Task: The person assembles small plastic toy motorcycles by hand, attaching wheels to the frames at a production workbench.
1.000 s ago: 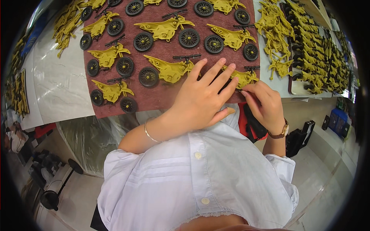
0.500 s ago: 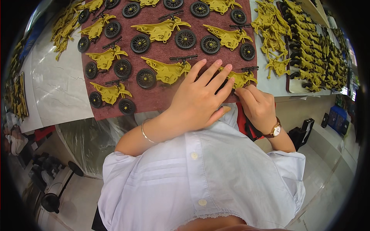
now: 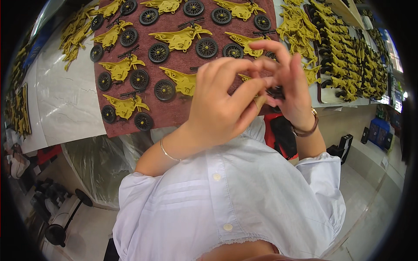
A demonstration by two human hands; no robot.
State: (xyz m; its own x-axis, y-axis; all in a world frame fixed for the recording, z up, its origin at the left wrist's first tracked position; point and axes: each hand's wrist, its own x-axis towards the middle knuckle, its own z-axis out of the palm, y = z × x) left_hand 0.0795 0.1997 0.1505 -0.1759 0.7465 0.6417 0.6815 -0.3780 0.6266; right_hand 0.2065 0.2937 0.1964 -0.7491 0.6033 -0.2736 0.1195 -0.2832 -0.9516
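My left hand (image 3: 224, 98) is raised over the front right of the maroon cloth, its fingers bent into a pinch. Facing it, my right hand (image 3: 296, 98) also has fingers pinched together, while other fingers curve upward. The fingertips of both hands meet, and whatever lies between them is too small or hidden to name. Behind the hands, a yellow toy motorbike body (image 3: 244, 77) is mostly covered. A dark round part (image 3: 275, 92) shows between my right fingers, perhaps a wheel; I cannot tell whether it is held. Left of my left hand lies another toy motorbike (image 3: 185, 82) with a black wheel (image 3: 164, 89).
Rows of yellow toy motorbikes with black wheels (image 3: 159, 52) lie on the maroon cloth (image 3: 130, 98). Loose yellow parts are heaped at far left (image 3: 74, 37) and right (image 3: 298, 26). A tray of packed toy motorbikes (image 3: 348, 61) stands at the right.
Both hands have lifted off the cloth and come together. My left fingers went from stretched out to pinched. My right hand turned over, with some fingers raised.
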